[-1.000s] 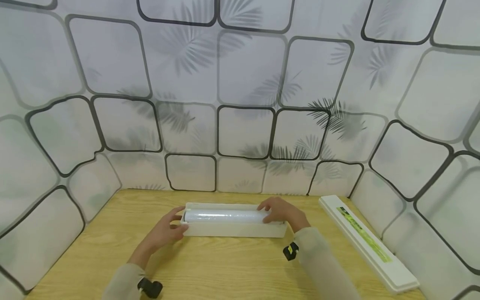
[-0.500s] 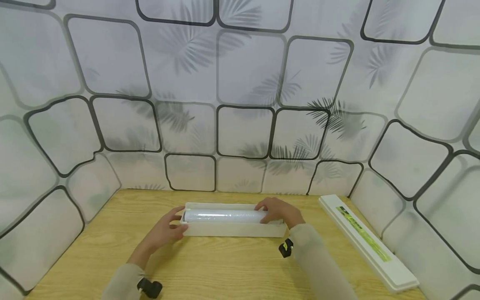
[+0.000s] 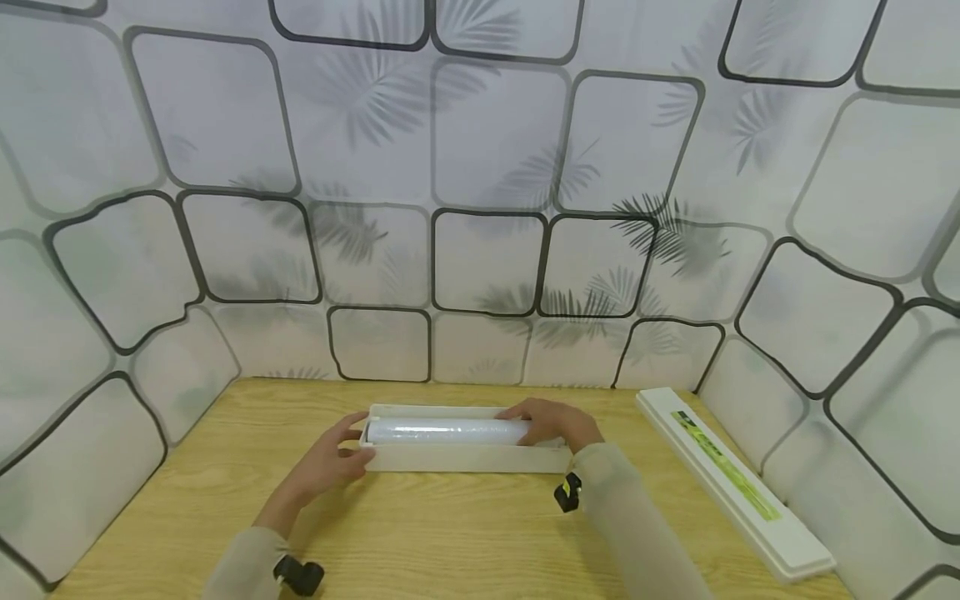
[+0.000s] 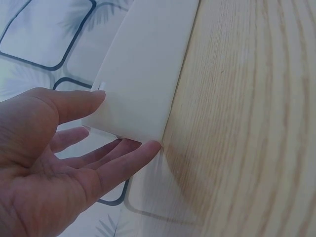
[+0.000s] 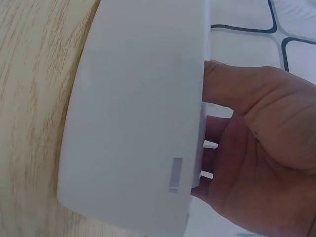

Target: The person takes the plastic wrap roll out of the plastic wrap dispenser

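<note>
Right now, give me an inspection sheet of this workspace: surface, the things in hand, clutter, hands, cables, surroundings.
Surface: wooden table, light grain, bare in front.
Things in hand: film roll lying lengthwise in a white open tray at the table's middle.
Clutter: long white lid with a green label, lying along the right wall, apart from the tray.
Hands: left hand with straight fingers touching the tray's left end; right hand curled over the roll's right end.
Cables: nothing seen; small black wrist cameras on both sleeves.
Surroundings: walls on three sides, pale with black rounded outlines and leaf prints.
</note>
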Available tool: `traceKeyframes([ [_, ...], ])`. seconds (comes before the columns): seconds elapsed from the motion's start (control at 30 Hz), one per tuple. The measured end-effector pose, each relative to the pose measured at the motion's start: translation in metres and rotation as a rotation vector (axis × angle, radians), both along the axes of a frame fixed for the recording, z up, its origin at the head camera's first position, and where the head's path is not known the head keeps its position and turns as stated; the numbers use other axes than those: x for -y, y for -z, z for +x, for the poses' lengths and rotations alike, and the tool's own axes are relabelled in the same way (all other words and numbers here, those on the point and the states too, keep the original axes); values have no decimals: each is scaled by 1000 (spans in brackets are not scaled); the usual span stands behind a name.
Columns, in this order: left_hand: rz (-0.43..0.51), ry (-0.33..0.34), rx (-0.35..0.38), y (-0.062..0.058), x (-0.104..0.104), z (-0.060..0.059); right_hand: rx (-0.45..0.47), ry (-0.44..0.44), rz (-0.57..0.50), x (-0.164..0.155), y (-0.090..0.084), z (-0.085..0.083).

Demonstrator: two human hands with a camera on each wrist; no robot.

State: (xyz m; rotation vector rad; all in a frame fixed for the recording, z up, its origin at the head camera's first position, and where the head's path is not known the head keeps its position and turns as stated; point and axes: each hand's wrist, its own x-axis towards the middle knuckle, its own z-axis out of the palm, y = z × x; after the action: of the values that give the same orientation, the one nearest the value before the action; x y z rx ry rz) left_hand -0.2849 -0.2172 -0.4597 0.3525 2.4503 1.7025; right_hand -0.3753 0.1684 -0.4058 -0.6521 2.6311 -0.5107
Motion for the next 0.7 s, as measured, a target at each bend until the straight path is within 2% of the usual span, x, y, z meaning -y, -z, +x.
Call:
traceKeyframes([
  [0.4, -1, 5, 5, 2, 1, 0, 22, -110, -81, -5, 6, -7],
  [0.7, -12, 0, 1, 2, 1, -1, -5, -96, -76, -6, 8, -3],
])
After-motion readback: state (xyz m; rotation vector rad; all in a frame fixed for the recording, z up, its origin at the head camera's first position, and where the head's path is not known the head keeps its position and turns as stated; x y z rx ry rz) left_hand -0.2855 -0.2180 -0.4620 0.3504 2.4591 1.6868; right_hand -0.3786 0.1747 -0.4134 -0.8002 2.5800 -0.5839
